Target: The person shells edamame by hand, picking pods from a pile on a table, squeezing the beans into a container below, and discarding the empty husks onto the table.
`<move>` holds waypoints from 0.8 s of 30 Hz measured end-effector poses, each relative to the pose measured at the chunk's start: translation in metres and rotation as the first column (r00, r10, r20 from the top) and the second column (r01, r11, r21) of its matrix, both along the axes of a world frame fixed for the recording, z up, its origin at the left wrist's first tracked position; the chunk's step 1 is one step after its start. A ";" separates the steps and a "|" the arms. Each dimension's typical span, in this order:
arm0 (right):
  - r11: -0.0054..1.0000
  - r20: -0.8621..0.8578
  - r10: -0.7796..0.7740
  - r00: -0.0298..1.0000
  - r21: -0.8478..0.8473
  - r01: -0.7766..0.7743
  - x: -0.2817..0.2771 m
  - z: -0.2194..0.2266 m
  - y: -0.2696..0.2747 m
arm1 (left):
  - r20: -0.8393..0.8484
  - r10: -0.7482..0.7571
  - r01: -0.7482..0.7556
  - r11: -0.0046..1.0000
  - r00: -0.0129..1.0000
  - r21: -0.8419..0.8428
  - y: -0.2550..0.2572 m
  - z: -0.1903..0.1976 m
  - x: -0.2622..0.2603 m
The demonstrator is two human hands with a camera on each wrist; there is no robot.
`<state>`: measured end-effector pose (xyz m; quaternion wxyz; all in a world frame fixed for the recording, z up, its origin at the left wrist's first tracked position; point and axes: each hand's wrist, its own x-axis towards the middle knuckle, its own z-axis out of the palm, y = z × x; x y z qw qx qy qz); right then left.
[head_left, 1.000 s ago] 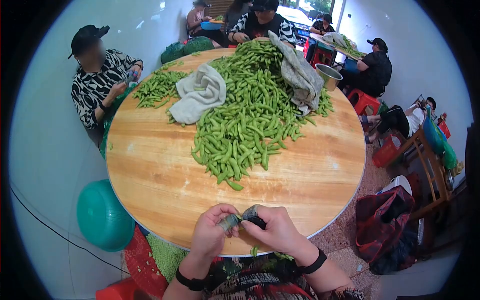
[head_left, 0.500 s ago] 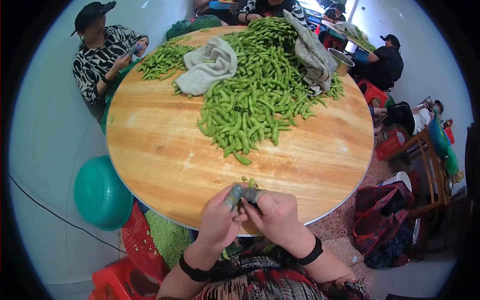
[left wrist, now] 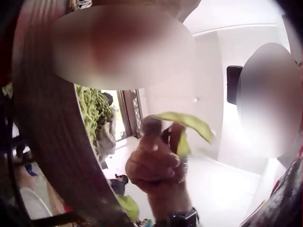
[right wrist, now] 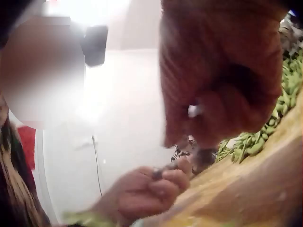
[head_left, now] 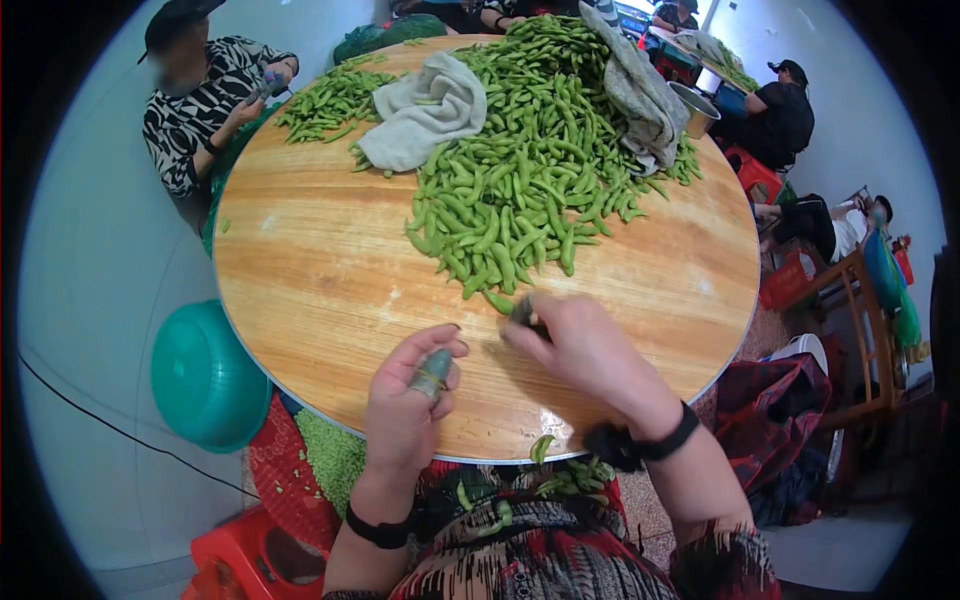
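Observation:
A large heap of green soybean pods [head_left: 530,170] covers the far middle of the wooden table [head_left: 310,290]. My right hand [head_left: 585,345] reaches to the front of this heap, dark covering on its thumb. Its fingertips are at the end of a single pod [head_left: 498,302]; in the left wrist view a blurred pod [left wrist: 189,123] extends from them. My left hand [head_left: 405,395] hovers over the near table edge, fingers loosely bent and nothing between them. A grey-green cover [head_left: 431,374] with a yellow band sits on its thumb. The right wrist view shows both hands, blurred.
A white cloth [head_left: 425,110] and a grey one [head_left: 640,100] lie on the heap. Loose pods [head_left: 540,448] lie at my lap. Left of the table are a teal basin [head_left: 205,375], shelled beans [head_left: 335,455] and a red stool [head_left: 260,550]. A person [head_left: 215,110] sits at left.
The hands, together at the near edge before, have parted. My right hand has moved forward to the heap; the left has drawn slightly left. The head view has tilted down.

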<state>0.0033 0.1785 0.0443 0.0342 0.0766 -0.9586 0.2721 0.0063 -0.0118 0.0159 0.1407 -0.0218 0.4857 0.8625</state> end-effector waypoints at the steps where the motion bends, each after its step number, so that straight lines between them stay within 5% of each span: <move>1: 1.000 -0.004 -0.006 1.000 0.001 0.006 -0.008 -0.007 -0.002 | 0.010 -0.070 0.069 0.997 0.998 0.027 0.002 -0.002 0.001; 5: 0.958 -0.047 0.033 0.998 0.286 -0.018 -0.017 -0.019 -0.005 | -0.009 -0.145 0.145 0.981 0.989 0.132 0.008 -0.016 -0.002; 8: 0.996 -0.031 0.042 0.999 0.085 -0.039 -0.002 -0.018 -0.001 | 0.152 -0.091 0.061 0.980 0.984 0.191 0.022 -0.006 0.003; 9: 0.959 0.104 0.100 0.990 -0.274 -0.068 0.005 -0.018 0.003 | 0.155 -0.088 0.057 0.980 0.984 0.190 0.023 -0.008 0.003; 10: 0.800 0.207 0.199 0.958 -0.599 -0.037 0.010 -0.018 0.003 | 0.173 -0.163 0.118 0.963 0.971 0.243 0.024 -0.010 0.003; 11: 0.795 0.208 0.199 0.958 -0.605 -0.034 0.018 -0.015 0.002 | 0.189 -0.240 0.179 0.939 0.952 0.293 0.025 -0.012 0.004; 13: 0.576 0.448 0.283 0.848 -0.786 0.223 0.033 0.000 -0.001 | 0.161 -0.201 0.147 0.945 0.966 0.293 0.028 -0.018 0.005; 17: 0.409 0.448 0.350 0.823 -0.863 0.295 0.047 -0.009 0.004 | 0.044 -0.155 0.137 0.952 0.987 0.274 0.029 -0.021 0.007; 24: 0.481 0.415 0.308 0.856 -0.845 0.236 0.052 -0.015 0.003 | -0.055 -0.065 0.067 0.997 0.996 0.040 0.039 -0.015 0.017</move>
